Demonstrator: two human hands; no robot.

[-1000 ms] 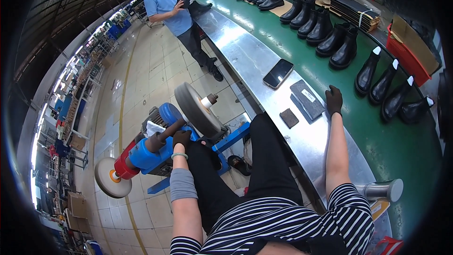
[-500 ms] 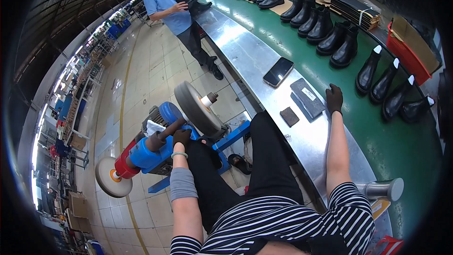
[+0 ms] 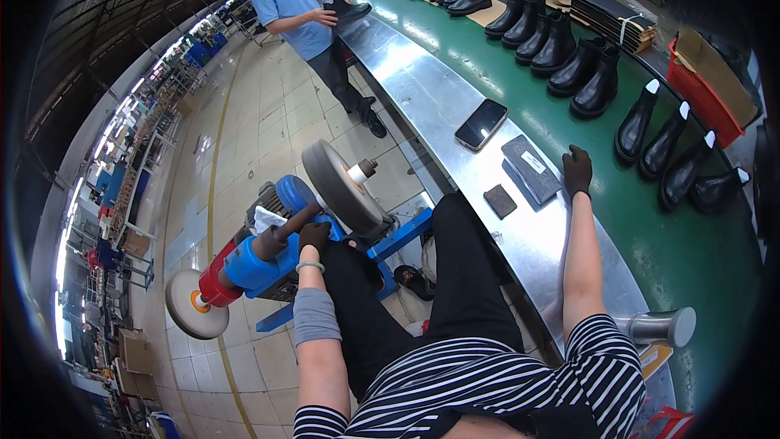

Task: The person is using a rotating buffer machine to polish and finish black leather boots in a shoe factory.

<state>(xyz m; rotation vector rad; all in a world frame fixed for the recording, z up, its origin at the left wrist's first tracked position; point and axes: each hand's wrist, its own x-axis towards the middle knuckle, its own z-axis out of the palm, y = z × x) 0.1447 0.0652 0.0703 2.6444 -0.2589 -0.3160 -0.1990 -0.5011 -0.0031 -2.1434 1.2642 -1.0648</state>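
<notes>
I sit beside a steel counter [image 3: 455, 114]. My left hand [image 3: 314, 236], in a dark glove, rests on my knee next to the blue buffing machine [image 3: 260, 256] with its grey wheel [image 3: 345, 189]. My right hand [image 3: 578, 171], also gloved, lies flat on the counter edge by the green conveyor belt [image 3: 674, 236], holding nothing. A grey block [image 3: 530, 167] and a small dark pad [image 3: 500, 201] lie just left of that hand. A phone [image 3: 481, 123] lies farther up the counter.
Rows of black boots [image 3: 585, 73] stand on the belt, some with white-tipped shafts [image 3: 666, 146]. A person in a blue shirt [image 3: 296, 4] stands at the counter's far end holding a boot. A second wheel [image 3: 193, 302] sits at the machine's left end. A steel cup [image 3: 662, 327] is near my right elbow.
</notes>
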